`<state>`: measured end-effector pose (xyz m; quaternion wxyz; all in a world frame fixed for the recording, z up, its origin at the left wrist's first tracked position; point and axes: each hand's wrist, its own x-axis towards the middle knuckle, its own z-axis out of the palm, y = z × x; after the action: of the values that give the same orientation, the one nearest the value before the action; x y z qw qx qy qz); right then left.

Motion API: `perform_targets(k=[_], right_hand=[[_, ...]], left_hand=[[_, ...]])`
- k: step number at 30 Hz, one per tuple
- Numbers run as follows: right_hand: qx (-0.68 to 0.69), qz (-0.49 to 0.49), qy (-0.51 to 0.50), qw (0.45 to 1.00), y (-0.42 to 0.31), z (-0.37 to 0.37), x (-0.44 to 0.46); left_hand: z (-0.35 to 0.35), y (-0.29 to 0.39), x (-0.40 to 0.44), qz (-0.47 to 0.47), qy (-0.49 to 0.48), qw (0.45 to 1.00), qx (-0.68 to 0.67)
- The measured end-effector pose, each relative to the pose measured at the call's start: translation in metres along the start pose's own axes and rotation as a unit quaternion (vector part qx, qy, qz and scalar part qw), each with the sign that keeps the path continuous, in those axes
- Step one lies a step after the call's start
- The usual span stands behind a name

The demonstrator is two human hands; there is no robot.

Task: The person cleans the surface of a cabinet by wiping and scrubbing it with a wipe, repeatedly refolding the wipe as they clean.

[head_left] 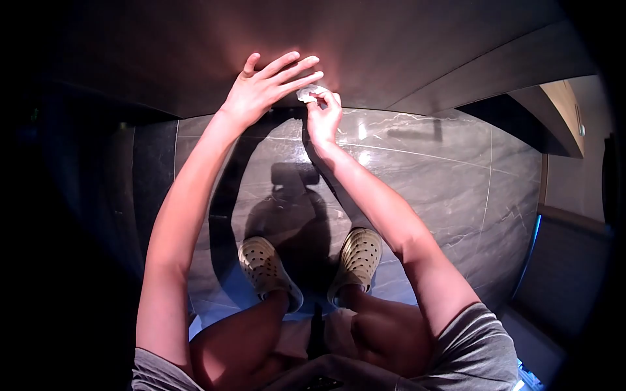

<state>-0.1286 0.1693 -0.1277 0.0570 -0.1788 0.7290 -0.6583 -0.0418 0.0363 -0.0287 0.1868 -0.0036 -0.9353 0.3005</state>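
Observation:
My left hand [264,88] is raised against or just in front of a dark upright panel [417,45], its fingers stretched out and spread; contact is hard to tell. Just below its fingertips, my right hand [324,120] pinches a small crumpled white piece [306,93], tissue-like in look, between thumb and fingers. The white piece is close to the panel's lower part. Part of it is hidden behind the fingers.
Grey veined floor tiles [424,176] reflect light below the panel. Two beige clogs [261,264] are on my feet. An open-looking wooden cabinet part [561,114] juts out at the right. The left side is very dark.

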Motion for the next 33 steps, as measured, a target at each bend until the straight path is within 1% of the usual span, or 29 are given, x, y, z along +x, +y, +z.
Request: perform_targets(k=[2, 3, 4, 6, 9, 10, 12, 13, 14, 17, 18, 20, 22, 23, 24, 27, 30, 32, 33], right_hand=[[-0.009, 0.013, -0.028, 0.999, -0.005, -0.01, 0.002], [0.014, -0.021, -0.011, 1.0, 0.001, -0.013, 0.005], [-0.016, -0.055, 0.009, 0.998, 0.006, -0.02, 0.008], [0.024, -0.025, 0.035, 0.999, 0.014, -0.035, 0.02], [0.048, 0.017, 0.05, 0.997, -0.01, -0.052, 0.026], [0.034, 0.005, 0.06, 0.998, -0.01, -0.052, 0.027], [0.011, -0.014, 0.08, 0.997, -0.012, -0.041, 0.023], [-0.04, -0.047, 0.1, 0.993, -0.025, -0.026, 0.017], [-0.06, -0.049, 0.071, 0.994, -0.034, -0.02, 0.011], [-0.009, -0.026, 0.055, 0.998, -0.026, -0.002, 0.003], [-0.006, -0.018, 0.063, 0.998, -0.026, -0.001, 0.002], [-0.019, -0.026, 0.048, 0.998, -0.025, -0.007, 0.003], [-0.03, -0.054, 0.041, 0.997, -0.016, -0.019, 0.008], [-0.044, -0.05, 0.045, 0.997, -0.01, -0.026, 0.012], [-0.027, -0.032, 0.055, 0.998, -0.012, -0.032, 0.015], [-0.012, -0.019, 0.058, 0.998, -0.017, -0.046, 0.021], [-0.012, -0.013, 0.073, 0.997, -0.021, -0.04, 0.019], [-0.039, -0.035, 0.083, 0.995, -0.025, -0.032, 0.016], [-0.04, -0.033, 0.066, 0.996, -0.026, -0.027, 0.012]], left_hand=[[-0.001, -0.001, 0.0, -0.002, 0.0, 1.0, -0.005], [-0.003, -0.003, 0.001, -0.001, 0.021, 1.0, 0.016], [-0.001, -0.002, 0.002, -0.01, 0.045, 0.999, 0.001], [0.002, -0.002, 0.001, -0.004, 0.053, 0.999, 0.011], [-0.003, -0.004, 0.0, 0.007, 0.028, 1.0, 0.0], [-0.003, -0.003, 0.001, 0.009, 0.021, 1.0, -0.006], [0.003, -0.002, 0.001, 0.004, 0.039, 0.999, 0.026], [0.005, -0.002, 0.001, 0.003, 0.047, 0.998, 0.041], [0.006, -0.001, 0.0, 0.0, 0.041, 0.998, 0.05], [0.001, -0.002, 0.001, -0.002, 0.029, 0.998, 0.063], [0.003, -0.002, 0.002, 0.0, 0.038, 0.997, 0.065], [0.007, -0.002, 0.0, 0.003, 0.053, 0.996, 0.068], [0.01, -0.001, -0.001, 0.006, 0.049, 0.997, 0.067], [0.011, -0.001, -0.001, 0.007, 0.048, 0.997, 0.068], [0.009, -0.001, 0.0, 0.005, 0.047, 0.996, 0.071], [0.002, 0.0, -0.001, 0.0, 0.041, 0.997, 0.068], [-0.011, -0.005, -0.004, -0.013, 0.008, 0.999, 0.047], [-0.017, -0.008, -0.013, -0.029, 0.017, 0.999, 0.034], [-0.018, -0.011, -0.019, -0.037, 0.021, 0.999, 0.028]])
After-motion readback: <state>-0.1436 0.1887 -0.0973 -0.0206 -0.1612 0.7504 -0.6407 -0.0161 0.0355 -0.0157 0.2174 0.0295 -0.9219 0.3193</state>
